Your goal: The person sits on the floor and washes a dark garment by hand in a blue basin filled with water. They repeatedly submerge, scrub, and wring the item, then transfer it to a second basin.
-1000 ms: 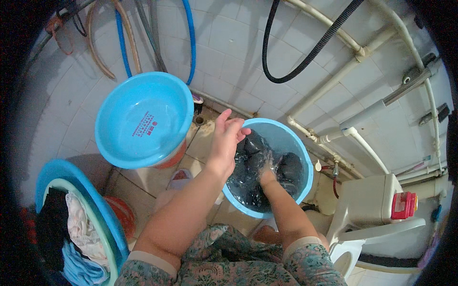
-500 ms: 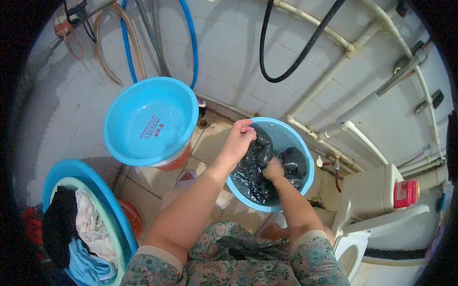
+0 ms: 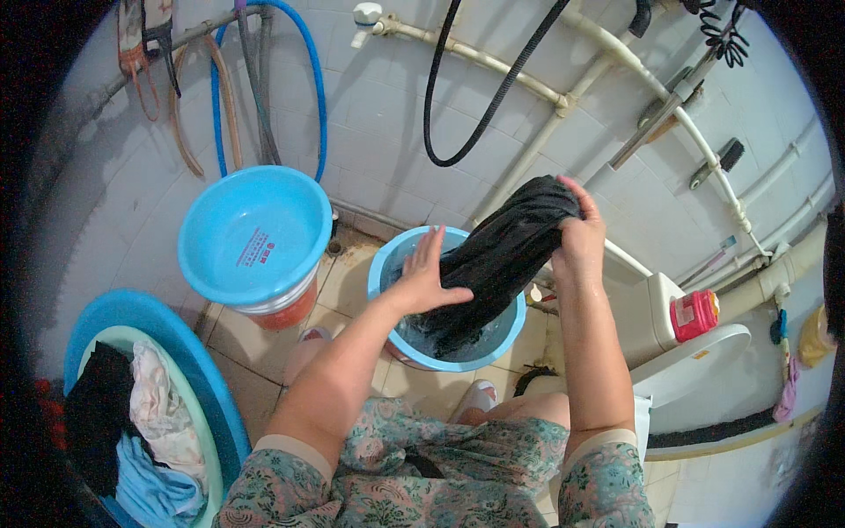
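A wet black garment (image 3: 502, 264) rises slantwise out of a light blue basin (image 3: 515, 327) on the floor in front of me. My right hand (image 3: 581, 236) is closed round its upper end, above the basin's right side. The lower end still hangs in the water. At the garment's left side is my left hand (image 3: 424, 280), fingers spread and thumb lying against the cloth without gripping it. The kind of garment does not show.
A blue basin (image 3: 290, 189) rests on a red-and-white bucket (image 3: 286, 313) at the left. Nested tubs (image 3: 231, 422) at lower left hold black, white and blue laundry. A toilet (image 3: 660, 374) with a red container (image 3: 694, 315) stands right; a black hose (image 3: 429, 97) hangs ahead.
My right hand has come up out of the water, lifting the black garment to the upper right. My left hand has shifted lower and its fingers have spread. The view has turned slightly.
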`<state>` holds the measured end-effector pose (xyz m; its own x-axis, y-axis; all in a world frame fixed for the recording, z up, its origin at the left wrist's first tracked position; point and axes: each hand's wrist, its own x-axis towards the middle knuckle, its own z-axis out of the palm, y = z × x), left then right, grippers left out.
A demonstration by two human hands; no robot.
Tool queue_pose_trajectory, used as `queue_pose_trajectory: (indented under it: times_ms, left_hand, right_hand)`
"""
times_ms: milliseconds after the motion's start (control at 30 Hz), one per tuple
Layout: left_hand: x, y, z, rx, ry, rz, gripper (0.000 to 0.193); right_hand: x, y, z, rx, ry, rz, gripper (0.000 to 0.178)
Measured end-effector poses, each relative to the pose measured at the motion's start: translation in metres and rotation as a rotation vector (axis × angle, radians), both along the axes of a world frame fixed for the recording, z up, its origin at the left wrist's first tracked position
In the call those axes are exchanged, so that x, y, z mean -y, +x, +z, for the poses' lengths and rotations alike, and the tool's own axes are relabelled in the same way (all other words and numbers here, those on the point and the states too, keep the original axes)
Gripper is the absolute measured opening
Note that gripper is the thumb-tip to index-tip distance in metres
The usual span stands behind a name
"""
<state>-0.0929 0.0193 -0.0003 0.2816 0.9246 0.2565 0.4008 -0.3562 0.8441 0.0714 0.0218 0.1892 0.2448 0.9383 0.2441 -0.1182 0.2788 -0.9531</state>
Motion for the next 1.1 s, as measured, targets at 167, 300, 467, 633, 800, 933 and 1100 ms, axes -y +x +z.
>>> queue_pose_trajectory:
  times_ms: [167, 300, 467, 633, 800, 933, 1100]
  left_hand:
    - [0.021, 0.033, 0.015, -0.071, -0.082, -0.054, 0.136]
    - [0.023, 0.055, 0.014, 0.038, 0.151, 0.264, 0.136]
    - [-0.018, 0.049, -0.004, 0.141, 0.335, 0.480, 0.097]
    - [-0.046, 0.016, -0.022, 0.702, 0.111, 0.464, 0.038]
    - [-0.038, 0.025, 0.000, 0.994, -0.296, 0.445, 0.040]
    - [-0.041, 0.023, -0.026, 0.656, -0.092, 0.472, 0.041]
    - [-0.017, 0.033, 0.012, 0.396, 0.030, 0.294, 0.045]
  right_hand:
    - [0.022, -0.033, 0.054, -0.127, 0.136, 0.043, 0.062]
    - [0.050, -0.056, 0.067, -0.086, 0.176, 0.246, 0.062]
    - [0.091, -0.041, 0.037, -0.179, 0.163, 0.233, 0.053]
    - [0.039, 0.032, -0.009, -0.357, 0.071, 0.154, 0.059]
    - [-0.006, 0.102, -0.155, 0.174, -0.741, 0.185, 0.064]
    - [0.000, 0.088, -0.182, 0.503, -0.609, 0.373, 0.102]
    - [0.009, 0.064, -0.154, 0.904, 0.019, 0.418, 0.132]
